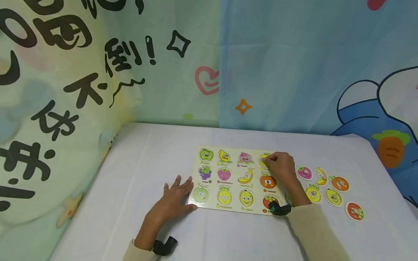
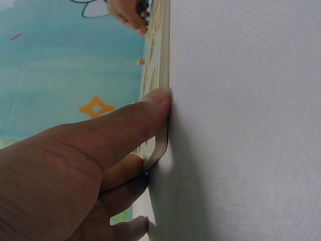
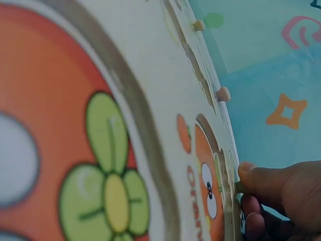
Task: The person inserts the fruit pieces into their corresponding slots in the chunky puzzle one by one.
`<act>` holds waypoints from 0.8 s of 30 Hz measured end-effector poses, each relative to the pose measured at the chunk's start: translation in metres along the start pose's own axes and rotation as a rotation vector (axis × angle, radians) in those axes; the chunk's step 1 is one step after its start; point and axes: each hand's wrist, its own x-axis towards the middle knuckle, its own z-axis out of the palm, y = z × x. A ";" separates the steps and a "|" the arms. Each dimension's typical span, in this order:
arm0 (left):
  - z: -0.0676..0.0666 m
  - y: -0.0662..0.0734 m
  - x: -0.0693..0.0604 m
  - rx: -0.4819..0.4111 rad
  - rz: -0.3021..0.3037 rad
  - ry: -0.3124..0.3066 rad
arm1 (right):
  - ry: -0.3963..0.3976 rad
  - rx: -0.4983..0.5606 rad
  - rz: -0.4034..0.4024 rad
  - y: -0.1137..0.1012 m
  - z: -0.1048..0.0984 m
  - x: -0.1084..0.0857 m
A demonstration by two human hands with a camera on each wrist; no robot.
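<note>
Fruit puzzle board (image 1: 212,198) is laid on white tabletop (image 1: 130,174). Two hands are held apart. At board's 2 o'clock corner, yellow fruit piece (image 1: 263,158) is pinched by right hand (image 1: 281,167); whether piece is fully seated cannot be told. Board's 8 o'clock corner is touched by left hand (image 1: 175,199), fingers spread. Loose fruit pieces (image 1: 333,198) are scattered at board's 3 o'clock.

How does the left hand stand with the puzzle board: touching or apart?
Touching: the left wrist view shows the left hand with its thumb against the edge of the board.
</note>
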 end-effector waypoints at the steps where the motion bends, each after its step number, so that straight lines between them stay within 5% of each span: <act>1: 0.000 0.000 0.000 0.001 -0.001 0.000 | 0.002 -0.001 -0.004 0.000 0.000 0.000; 18: 0.002 -0.002 0.001 0.001 0.009 -0.001 | -0.050 0.033 0.037 0.000 -0.004 -0.011; 24: 0.001 -0.001 0.000 0.000 0.002 0.000 | -0.009 0.050 0.018 0.004 -0.009 -0.015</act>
